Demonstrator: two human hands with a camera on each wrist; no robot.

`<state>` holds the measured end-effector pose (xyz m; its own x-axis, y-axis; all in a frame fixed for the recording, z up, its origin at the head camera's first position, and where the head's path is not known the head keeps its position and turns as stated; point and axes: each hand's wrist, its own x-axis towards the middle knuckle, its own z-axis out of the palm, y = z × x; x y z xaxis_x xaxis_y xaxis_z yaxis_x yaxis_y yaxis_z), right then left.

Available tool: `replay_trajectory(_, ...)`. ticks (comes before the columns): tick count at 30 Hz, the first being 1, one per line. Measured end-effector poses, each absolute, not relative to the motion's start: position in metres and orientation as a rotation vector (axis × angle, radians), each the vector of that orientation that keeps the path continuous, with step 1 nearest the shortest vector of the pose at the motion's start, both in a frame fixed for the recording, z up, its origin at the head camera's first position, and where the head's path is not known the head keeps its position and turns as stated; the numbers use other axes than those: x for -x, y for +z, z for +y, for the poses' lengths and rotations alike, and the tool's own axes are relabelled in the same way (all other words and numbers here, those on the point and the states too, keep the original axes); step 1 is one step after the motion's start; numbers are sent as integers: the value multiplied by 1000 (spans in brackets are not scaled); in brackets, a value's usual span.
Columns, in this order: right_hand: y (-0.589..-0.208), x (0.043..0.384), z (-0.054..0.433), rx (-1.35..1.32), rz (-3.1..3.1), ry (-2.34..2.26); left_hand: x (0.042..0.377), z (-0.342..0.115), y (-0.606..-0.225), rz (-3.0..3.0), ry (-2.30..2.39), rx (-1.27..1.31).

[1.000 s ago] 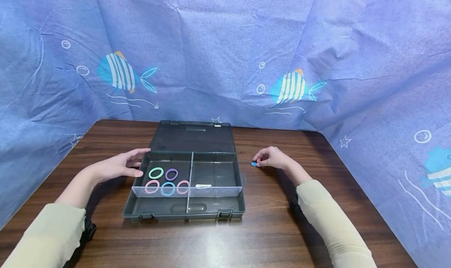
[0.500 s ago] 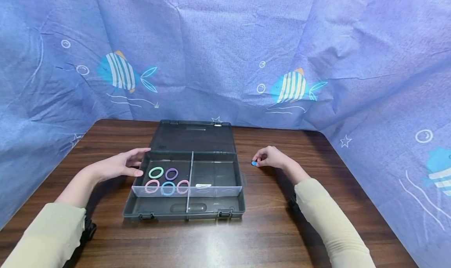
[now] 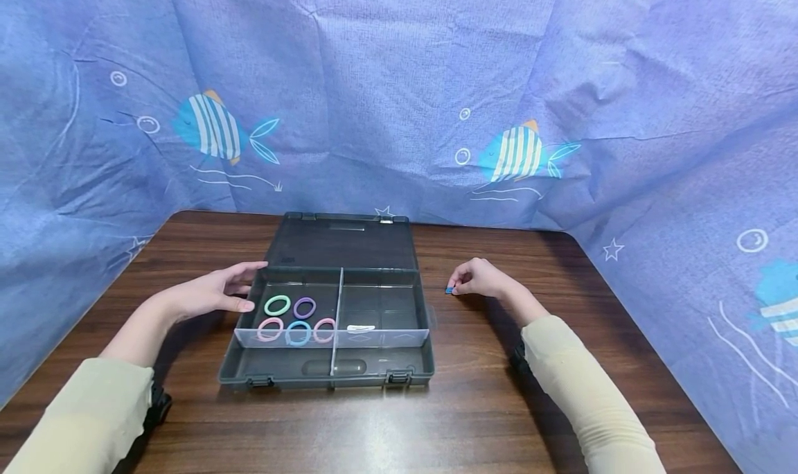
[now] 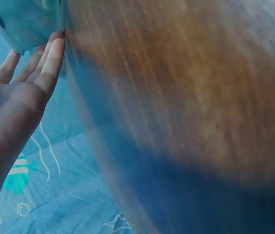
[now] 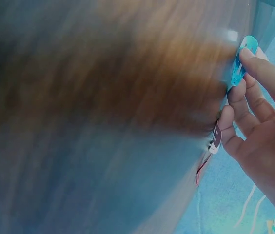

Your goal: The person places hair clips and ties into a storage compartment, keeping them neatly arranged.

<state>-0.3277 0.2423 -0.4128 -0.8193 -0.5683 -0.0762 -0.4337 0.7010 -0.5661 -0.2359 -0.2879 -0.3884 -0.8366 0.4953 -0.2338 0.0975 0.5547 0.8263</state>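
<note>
My right hand [image 3: 485, 280] is low over the table, right of the organizer box. In the right wrist view, thumb and fingers pinch a blue snap hair clip [image 5: 245, 58]. My left hand [image 3: 202, 295] touches the left side of the dark see-through organizer box [image 3: 324, 382] with fairly straight fingers. The box lies with its lid folded back. Its rear left compartment contains a green hair tie [image 3: 277, 305], a purple hair tie [image 3: 305, 308], a blue hair tie [image 3: 298, 333] and two pink hair ties [image 3: 270, 329]. A white clip-like piece [image 3: 360, 328] lies in the rear right compartment.
A small dark and white item [image 5: 215, 139] with a thin red line shows by the right little finger; its kind is unclear. A brown wooden table [image 3: 399, 432] carries the box. A blue fish-printed cloth [image 3: 386, 100] hangs behind and around the table.
The right hand stays nearly in place; the blue hair clip between its fingers has shifted slightly and shows less in the head view. The left hand and box look unchanged.
</note>
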Motion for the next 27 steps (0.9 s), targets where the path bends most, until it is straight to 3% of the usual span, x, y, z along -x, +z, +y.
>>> replay_trajectory(27,-379,315,234,858,2694,-905,239,-289,-392,2326,1236,-467)
